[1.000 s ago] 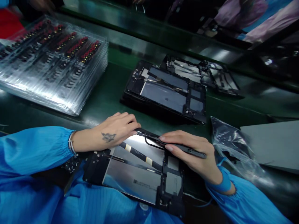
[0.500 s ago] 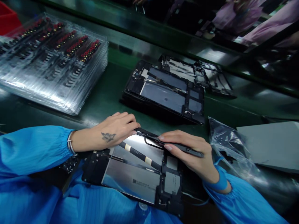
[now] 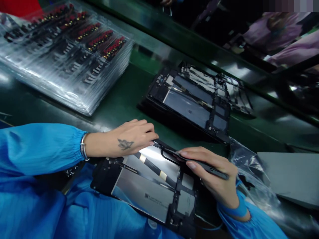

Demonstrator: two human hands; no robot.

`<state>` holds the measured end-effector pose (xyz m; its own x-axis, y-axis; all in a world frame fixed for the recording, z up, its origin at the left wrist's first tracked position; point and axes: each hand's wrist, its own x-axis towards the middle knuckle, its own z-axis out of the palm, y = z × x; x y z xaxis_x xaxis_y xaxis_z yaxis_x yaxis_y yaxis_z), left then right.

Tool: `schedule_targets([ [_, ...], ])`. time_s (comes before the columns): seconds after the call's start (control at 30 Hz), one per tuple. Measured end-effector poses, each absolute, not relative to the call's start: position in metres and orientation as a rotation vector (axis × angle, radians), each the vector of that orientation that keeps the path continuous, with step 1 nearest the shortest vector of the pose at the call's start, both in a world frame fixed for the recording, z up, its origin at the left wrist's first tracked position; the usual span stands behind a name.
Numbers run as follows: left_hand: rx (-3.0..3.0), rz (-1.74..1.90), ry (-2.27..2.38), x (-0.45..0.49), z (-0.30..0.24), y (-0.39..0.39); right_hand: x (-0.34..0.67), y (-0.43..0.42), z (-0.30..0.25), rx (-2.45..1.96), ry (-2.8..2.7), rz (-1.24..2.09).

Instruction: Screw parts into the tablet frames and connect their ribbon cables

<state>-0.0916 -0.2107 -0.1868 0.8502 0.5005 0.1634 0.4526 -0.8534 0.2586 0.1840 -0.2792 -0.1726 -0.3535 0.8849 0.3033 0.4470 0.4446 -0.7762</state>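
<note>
Change vs. 0.5 s and 1.0 s back: almost none in the hands. Scene sits a bit differently in frame, consistent w/ head camera turning; clear parts tray [image 3: 74, 63] and second open chassis [image 3: 191, 103] keep their places on the green belt [image 3: 119, 103]. Both hands stay in the same posture on the same spot. Judgement: work is mid-step, a press or seating along the top edge, not a pick or a release.

Left hand [image 3: 129, 137]: flat, fingers together, fingertips down on the upper-left corner of the open tablet chassis [image 3: 149, 186]; holds nothing.

Right hand [image 3: 211, 176]: closed on a slim dark tool [image 3: 206, 167], tip pointing left toward a looped black cable [image 3: 165, 154] at the top edge, just beside the left fingertips. Tip contact w/ cable: can't tell.

Chassis lies tilted at the belt's near edge, directly under both hands, lower part over the blue-sleeved lap. Hands close, not touching.

Right of it: crumpled plastic bag [image 3: 246, 166], grey sheet [image 3: 289, 172].
</note>
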Motion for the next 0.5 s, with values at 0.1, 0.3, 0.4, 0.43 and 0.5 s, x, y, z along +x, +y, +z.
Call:
schedule_targets([
  [0.1, 2.802, 0.363, 0.729, -0.090, -0.189, -0.211, 0.186, -0.280, -0.175, -1.130, -1.954, 0.766],
  [0.3, 2.788, 0.252, 0.691, -0.091, -0.175, -0.214, 0.185, -0.283, -0.175, -1.179, -1.962, 0.726],
  [0.4, 2.772, 0.164, 0.659, -0.093, -0.164, -0.216, 0.184, -0.284, -0.175, -1.198, -1.956, 0.710],
  [0.43, 2.770, 0.153, 0.647, -0.092, -0.163, -0.216, 0.185, -0.285, -0.176, -1.211, -1.946, 0.704],
  [0.5, 2.792, 0.183, 0.628, -0.089, -0.165, -0.216, 0.187, -0.286, -0.178, -1.255, -1.900, 0.690],
])
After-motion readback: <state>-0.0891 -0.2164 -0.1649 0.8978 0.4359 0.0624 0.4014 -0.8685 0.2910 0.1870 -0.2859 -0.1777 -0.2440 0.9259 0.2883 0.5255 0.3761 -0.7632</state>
